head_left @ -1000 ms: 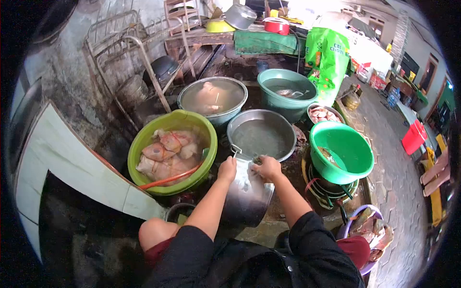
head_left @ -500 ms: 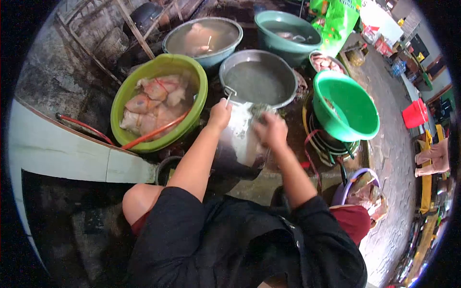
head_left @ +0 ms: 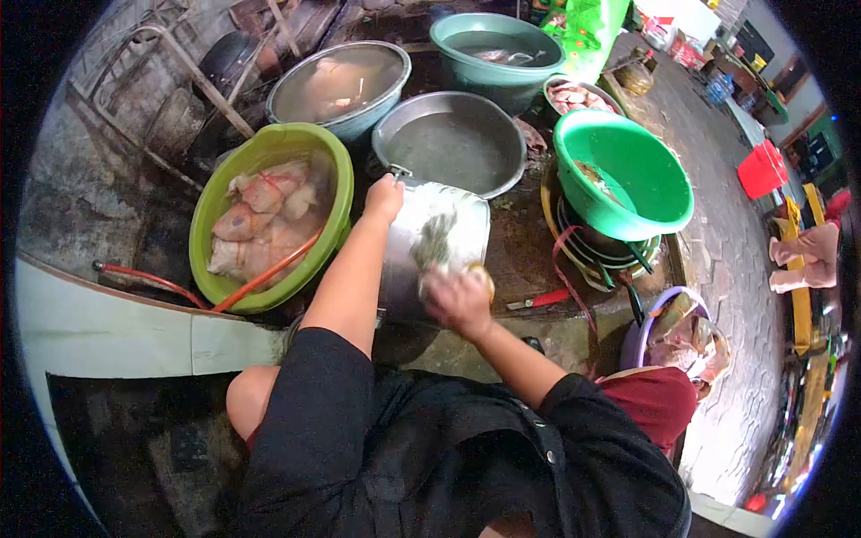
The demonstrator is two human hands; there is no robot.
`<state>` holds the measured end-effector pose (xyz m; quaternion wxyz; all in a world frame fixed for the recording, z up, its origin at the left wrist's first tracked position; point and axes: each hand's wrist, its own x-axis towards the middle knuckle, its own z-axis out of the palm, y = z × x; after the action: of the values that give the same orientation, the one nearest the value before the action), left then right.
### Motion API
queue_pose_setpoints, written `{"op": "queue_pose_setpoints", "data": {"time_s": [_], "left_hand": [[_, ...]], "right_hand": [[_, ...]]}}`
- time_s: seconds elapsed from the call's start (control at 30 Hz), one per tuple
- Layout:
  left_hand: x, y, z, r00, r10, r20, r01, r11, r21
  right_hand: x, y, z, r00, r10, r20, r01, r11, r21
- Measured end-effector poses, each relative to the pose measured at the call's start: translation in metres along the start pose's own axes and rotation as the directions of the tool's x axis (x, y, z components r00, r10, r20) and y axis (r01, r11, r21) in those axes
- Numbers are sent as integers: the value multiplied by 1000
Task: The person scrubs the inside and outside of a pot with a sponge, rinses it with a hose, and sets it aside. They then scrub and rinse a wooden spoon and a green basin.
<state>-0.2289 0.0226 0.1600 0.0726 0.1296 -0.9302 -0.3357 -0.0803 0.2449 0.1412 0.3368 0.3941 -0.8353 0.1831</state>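
A shiny metal container point(head_left: 462, 215) stands tilted in front of me, with wet, greenish smears on its flat side. At its upper left corner, my left hand point(head_left: 386, 197) is closed round the metal handle. My right hand point(head_left: 457, 300), blurred by motion, lies low over the same side; what it holds is too smeared to make out, though something yellowish shows beside the fingers. Just beyond the container sits a round grey basin point(head_left: 448, 143) of cloudy water.
A lime-green tub point(head_left: 204, 220) with wrapped pieces of meat is at the left. Two water-filled basins stand behind. A bright green basin point(head_left: 664, 175) rests on stacked items at the right. A red-handled knife point(head_left: 547, 298) and a purple bucket point(head_left: 634, 345) lie nearer.
My right hand has moved down and left along the container's side. The view has shifted, and the red-handled knife shows more fully.
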Motion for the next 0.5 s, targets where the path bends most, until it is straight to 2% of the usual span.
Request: {"op": "queue_pose_setpoints", "data": {"time_s": [0.03, 0.07, 0.13, 0.23, 0.27, 0.3, 0.37, 0.43, 0.5], "left_hand": [[2, 0, 1, 1000, 8, 2, -8, 1000, 14], [2, 1, 1, 1000, 12, 6, -12, 1000, 15], [0, 3, -3, 999, -33, 27, 33, 999, 0], [-3, 2, -5, 999, -19, 36, 20, 1000, -14], [-5, -4, 2, 997, 45, -64, -50, 997, -65], [-7, -2, 1, 997, 43, -58, -46, 997, -63], [-7, 3, -11, 987, -77, 140, 103, 976, -190], [-10, 1, -10, 993, -57, 108, 79, 975, -209], [-3, -11, -1, 998, -24, 55, 37, 968, -248]], "right_hand": [[-24, -4, 7, 990, -137, 19, 138, 989, -52], [-34, -6, 3, 991, -133, 18, 133, 990, -55], [-41, -9, -5, 892, -408, 197, 389, 912, 127], [-1, -12, -7, 892, -356, 278, 307, 929, 205], [23, -15, -13, 896, -310, 317, 249, 944, 217], [40, -12, -12, 912, -266, 311, 192, 949, 249], [65, 0, 10, 942, -200, 270, 116, 948, 295], [94, 16, 7, 922, -212, 325, 82, 925, 371], [105, 37, 19, 873, -360, 328, 174, 860, 481]]}}
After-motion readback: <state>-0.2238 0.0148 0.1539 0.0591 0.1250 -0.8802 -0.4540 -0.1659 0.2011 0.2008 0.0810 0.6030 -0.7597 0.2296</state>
